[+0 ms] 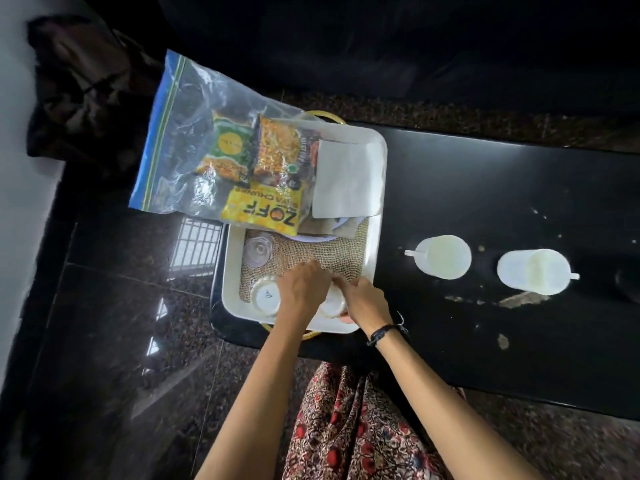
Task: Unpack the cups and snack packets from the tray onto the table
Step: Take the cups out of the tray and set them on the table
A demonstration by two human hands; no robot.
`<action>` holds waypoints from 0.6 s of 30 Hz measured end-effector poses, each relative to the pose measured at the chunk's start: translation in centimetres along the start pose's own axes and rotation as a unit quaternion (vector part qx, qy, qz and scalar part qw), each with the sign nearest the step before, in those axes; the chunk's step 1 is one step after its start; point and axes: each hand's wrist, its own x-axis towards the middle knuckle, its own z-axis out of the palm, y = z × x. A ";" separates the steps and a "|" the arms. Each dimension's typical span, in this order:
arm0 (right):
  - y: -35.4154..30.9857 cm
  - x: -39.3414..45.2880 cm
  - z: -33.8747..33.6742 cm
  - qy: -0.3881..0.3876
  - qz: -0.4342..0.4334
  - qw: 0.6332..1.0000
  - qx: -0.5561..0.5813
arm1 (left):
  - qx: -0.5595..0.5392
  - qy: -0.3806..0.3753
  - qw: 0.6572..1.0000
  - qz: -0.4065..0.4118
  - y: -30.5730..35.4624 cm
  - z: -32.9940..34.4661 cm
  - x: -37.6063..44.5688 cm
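Black table (485, 188) — hands on tray (375, 244)

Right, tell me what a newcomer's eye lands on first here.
The yellow ZOFF snack packet stands out, lying in a clear zip bag across the white tray's far end. Both hands meet over small white cups at its near edge, and two white mugs stand right on the black table.

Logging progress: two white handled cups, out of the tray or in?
Out. Both white cups stand on the black table, right of the tray.
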 end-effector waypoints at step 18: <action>1.1 -0.3 -1.8 -0.080 0.029 0.957 0.278 | -0.185 0.036 0.981 0.048 -0.1 -1.5 -0.8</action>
